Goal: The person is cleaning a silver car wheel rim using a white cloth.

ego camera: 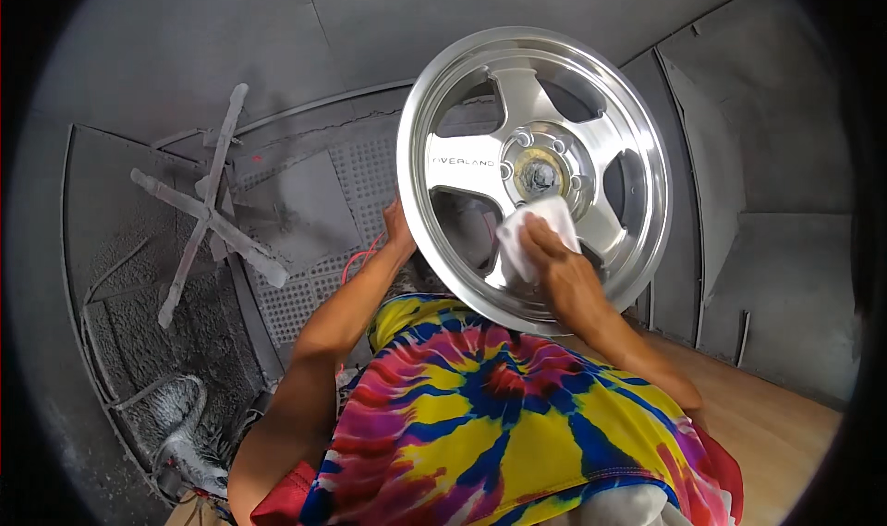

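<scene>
A polished five-spoke metal wheel rim [516, 96] is tilted in front of my chest, its face towards me. One spoke bears lettering. My left hand [400, 224] is at the rim's left outer edge, its fingers mostly hidden behind the metal. My right hand [554, 259] presses a folded white cloth [565, 217] to the lower spokes, just below the hub [539, 172]. The fingers lie flat over the cloth, and part of it shows above and to the left of them. What bears the rim from behind is hidden.
A coated cross-shaped stand [208, 214] is at the left. Behind the rim are a perforated panel [364, 172] and a thin red hose [353, 259]. Grey coated sheet walls [783, 131] surround the spot. A grey-crusted object [177, 429] lies at lower left. Brown flooring [769, 415] shows at lower right.
</scene>
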A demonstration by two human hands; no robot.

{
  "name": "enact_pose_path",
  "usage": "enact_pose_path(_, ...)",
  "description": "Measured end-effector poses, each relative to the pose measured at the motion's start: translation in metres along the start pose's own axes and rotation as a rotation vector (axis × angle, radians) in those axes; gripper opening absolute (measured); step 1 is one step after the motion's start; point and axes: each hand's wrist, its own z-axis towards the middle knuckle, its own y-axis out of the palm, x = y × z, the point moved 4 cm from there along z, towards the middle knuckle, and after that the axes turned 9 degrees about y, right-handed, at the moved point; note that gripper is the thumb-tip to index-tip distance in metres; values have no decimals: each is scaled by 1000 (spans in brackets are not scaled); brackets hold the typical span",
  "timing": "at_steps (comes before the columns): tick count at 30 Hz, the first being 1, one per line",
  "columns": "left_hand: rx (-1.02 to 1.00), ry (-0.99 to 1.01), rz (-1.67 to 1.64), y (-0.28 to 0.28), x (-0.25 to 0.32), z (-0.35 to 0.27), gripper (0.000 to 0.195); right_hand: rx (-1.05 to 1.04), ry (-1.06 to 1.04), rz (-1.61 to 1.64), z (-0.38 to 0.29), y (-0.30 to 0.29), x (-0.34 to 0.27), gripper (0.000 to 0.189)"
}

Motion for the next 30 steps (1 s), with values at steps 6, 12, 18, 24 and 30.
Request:
enact_pose_path(6,44,-8,44,-19,6,11,48,101,-280,-86,102,20,-51,54)
enact_pose_path(12,108,8,61,-46,33,91,51,61,-428,-119,64,31,-54,54)
enact_pose_path(18,49,33,13,-31,32,136,49,13,-327,70,74,26,-55,56)
enact_pose_path(24,0,77,-64,-17,25,157,46,-67,-382,54,62,24,-46,60)
enact_pose_path(30,-14,107,-126,-31,7,115,43,75,-282,65,66,31,-28,65)
